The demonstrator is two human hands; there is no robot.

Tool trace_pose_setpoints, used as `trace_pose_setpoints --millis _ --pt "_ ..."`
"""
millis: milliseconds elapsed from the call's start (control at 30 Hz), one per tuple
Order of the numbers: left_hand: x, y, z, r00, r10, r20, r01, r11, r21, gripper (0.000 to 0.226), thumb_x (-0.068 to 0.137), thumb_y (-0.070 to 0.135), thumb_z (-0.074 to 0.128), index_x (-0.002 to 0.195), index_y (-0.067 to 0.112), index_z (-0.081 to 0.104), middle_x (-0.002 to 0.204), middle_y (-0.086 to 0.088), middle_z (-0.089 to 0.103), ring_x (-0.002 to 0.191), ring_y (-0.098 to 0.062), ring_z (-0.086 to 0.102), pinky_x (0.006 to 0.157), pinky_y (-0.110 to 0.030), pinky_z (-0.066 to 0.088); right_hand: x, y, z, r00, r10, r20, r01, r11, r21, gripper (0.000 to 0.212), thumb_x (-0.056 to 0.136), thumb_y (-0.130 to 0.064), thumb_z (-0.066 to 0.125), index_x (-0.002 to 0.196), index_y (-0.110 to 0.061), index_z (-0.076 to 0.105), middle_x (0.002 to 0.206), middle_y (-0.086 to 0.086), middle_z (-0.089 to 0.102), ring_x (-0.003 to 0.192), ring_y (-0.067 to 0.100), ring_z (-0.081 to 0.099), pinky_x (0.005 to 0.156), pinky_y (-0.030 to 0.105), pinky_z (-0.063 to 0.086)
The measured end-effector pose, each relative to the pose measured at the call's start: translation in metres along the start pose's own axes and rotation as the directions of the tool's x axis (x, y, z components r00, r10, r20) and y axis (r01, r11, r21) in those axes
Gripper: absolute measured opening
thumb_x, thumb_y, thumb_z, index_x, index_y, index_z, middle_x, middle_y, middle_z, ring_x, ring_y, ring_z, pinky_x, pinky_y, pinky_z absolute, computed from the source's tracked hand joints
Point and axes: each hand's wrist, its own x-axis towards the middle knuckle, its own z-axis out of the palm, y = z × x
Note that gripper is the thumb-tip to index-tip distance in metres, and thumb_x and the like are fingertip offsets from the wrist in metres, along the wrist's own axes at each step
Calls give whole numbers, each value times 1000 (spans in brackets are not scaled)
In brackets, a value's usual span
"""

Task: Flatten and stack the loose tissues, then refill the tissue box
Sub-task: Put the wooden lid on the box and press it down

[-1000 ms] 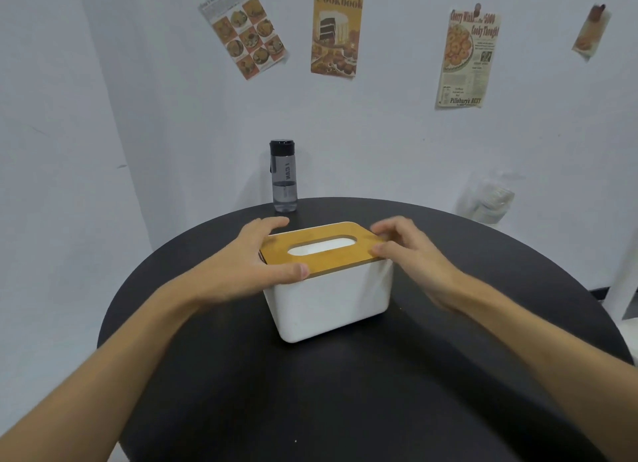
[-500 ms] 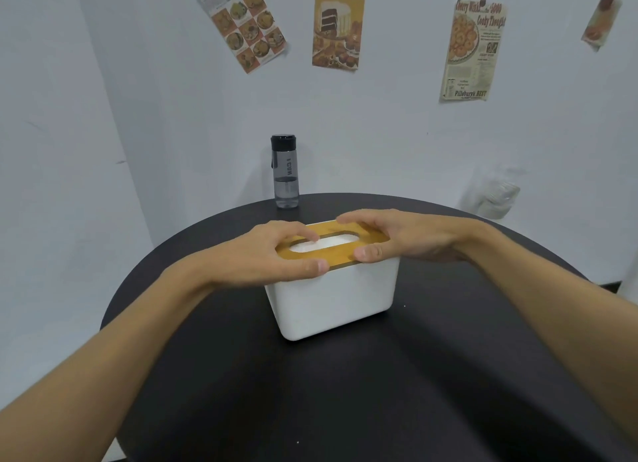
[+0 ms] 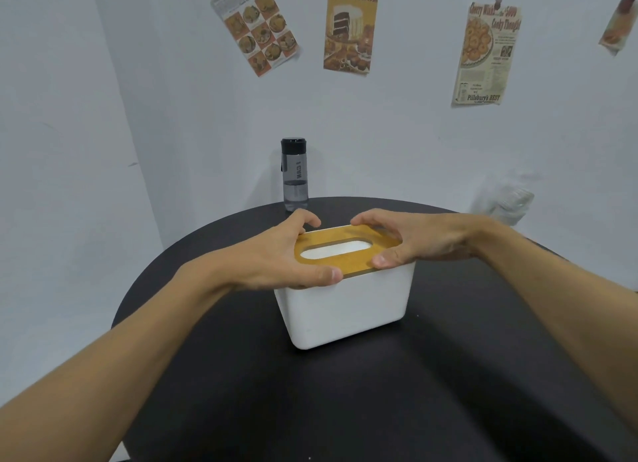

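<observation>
A white tissue box [image 3: 345,306] stands on the round black table [image 3: 241,375]. Its wooden lid [image 3: 345,263] with an oval slot lies on top, and white tissue [image 3: 336,249] shows through the slot. My left hand [image 3: 276,254] grips the lid's left end, thumb on the front edge and fingers curled over the back. My right hand [image 3: 414,240] grips the lid's right end the same way, thumb at the front edge.
A grey water bottle [image 3: 294,175] with a black cap stands at the table's back edge by the wall. A clear crumpled plastic bag [image 3: 507,202] sits at the back right. Paper posters [image 3: 350,28] hang on the wall.
My right hand moved from the lid's right corner onto its right end and closed round it. The left hand slid further over the left end. The box has stayed in place.
</observation>
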Motion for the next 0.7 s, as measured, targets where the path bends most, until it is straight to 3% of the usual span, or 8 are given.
trace_pose_setpoints --millis 100,200,333,533,700 --pt "-1 1 0 1000 -26 2 26 1000 5 67 75 64 77 124 37 40 117 13 55 98 -5 62 76 -20 53 -3 -11 -2 999 5 47 -1 997 -79 56 73 -51 82 124 -42 60 153 -8 35 140 17 37 113 34 37" --pt "-4 3 1 999 -54 8 54 998 15 58 74 66 72 117 38 46 118 13 52 92 -3 61 72 -19 48 -4 -18 2 999 -20 46 24 996 -83 45 72 -44 78 115 -42 68 159 -18 21 145 9 24 118 33 27" --pt "-4 6 -1 998 -56 35 52 994 93 48 78 69 69 115 42 53 124 20 43 103 -1 54 80 -21 45 -3 -20 6 999 -45 18 46 996 -77 32 79 -34 80 109 -35 71 152 -21 32 138 5 32 105 23 33" --pt "-5 10 0 999 27 25 -30 994 100 26 86 51 71 105 37 60 109 22 51 84 13 53 73 -16 40 -1 -22 10 995 -92 -38 87 988 -130 34 70 -39 78 101 -28 73 138 -26 44 127 -8 40 97 19 35" --pt "-4 10 2 999 41 11 -41 995 93 34 73 62 70 99 42 62 119 27 47 108 9 48 84 -21 39 1 -23 11 990 -112 -80 96 979 -181 35 66 -40 76 98 -26 74 131 -24 47 126 -2 42 104 28 37"
